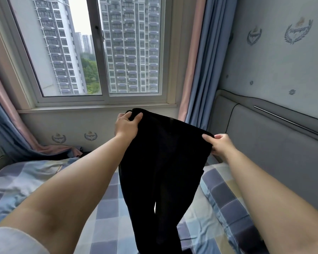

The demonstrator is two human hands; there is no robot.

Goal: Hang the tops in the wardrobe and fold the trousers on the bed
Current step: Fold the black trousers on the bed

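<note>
Holding a pair of black trousers [163,162] up by the waistband, the person stands over the bed [106,217] with both arms stretched forward. The left hand [127,125] grips one end of the waistband, thumb over the front edge and fingers curled behind; the right hand [220,143] pinches the other end, lower and nearer the padded headboard [264,143]. The two hands are well apart, so the waistband is drawn out between them at a slant. The legs hang down together over the checked bedsheet [218,189], a narrow gap showing between them low down; their lower ends run out of the bottom of the view.

This looks like the trousers half of the task, at its start: the garment is opened out and not yet folded. The next move probably calls for bringing the two hands together so one leg lies on the other, or laying the trousers flat on the bed first, with seams lined up before folding across the length.

No wardrobe or tops are in view. The wallpaper [283,61] carries wreath crests [298,32] with a banner of lettering, too small and blurred to read. No label shows on the trousers.
</note>
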